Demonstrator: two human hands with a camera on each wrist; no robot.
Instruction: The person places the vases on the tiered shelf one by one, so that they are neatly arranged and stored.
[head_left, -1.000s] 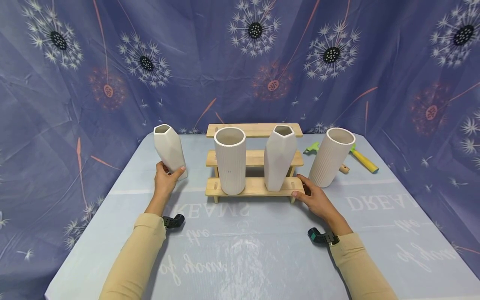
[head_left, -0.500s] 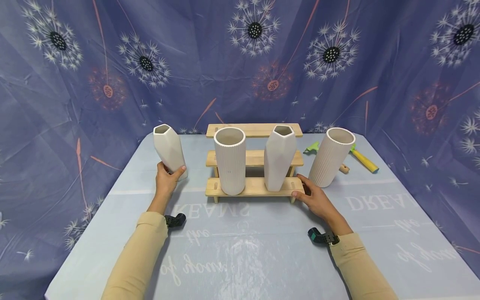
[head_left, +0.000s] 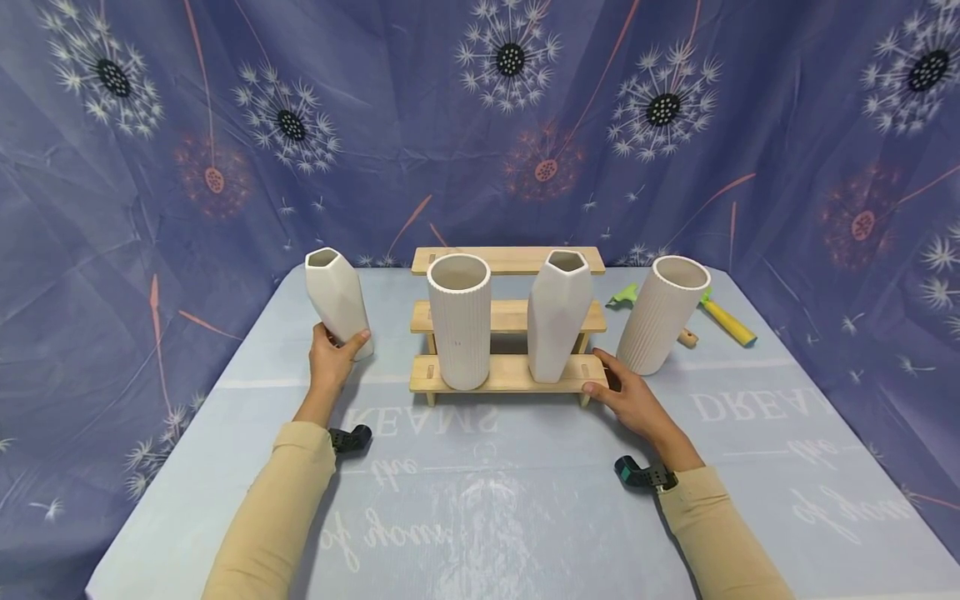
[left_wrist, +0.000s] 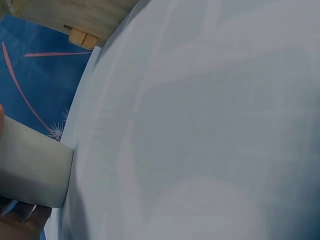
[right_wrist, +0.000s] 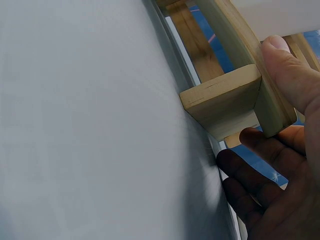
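Note:
On the left of the table, my left hand holds a white faceted vase low on its body, thumb on the near side. The left wrist view shows the base of this vase with fingers curled beneath. My right hand grips the right end of the lowest board of a three-step wooden plant stand. In the right wrist view the thumb lies on that board and the fingers bend under it. Upon the lowest step stand a ribbed white vase and a second faceted vase.
Right of the stand is another ribbed vase. Behind it lie a yellow-handled tool, a green tool part and a wooden handle end. A patterned blue curtain hangs around the printed tabletop.
My left wrist has shifted slightly right since a second ago, its hand still on the vase. The right hand, the stand and the other vases keep their places.

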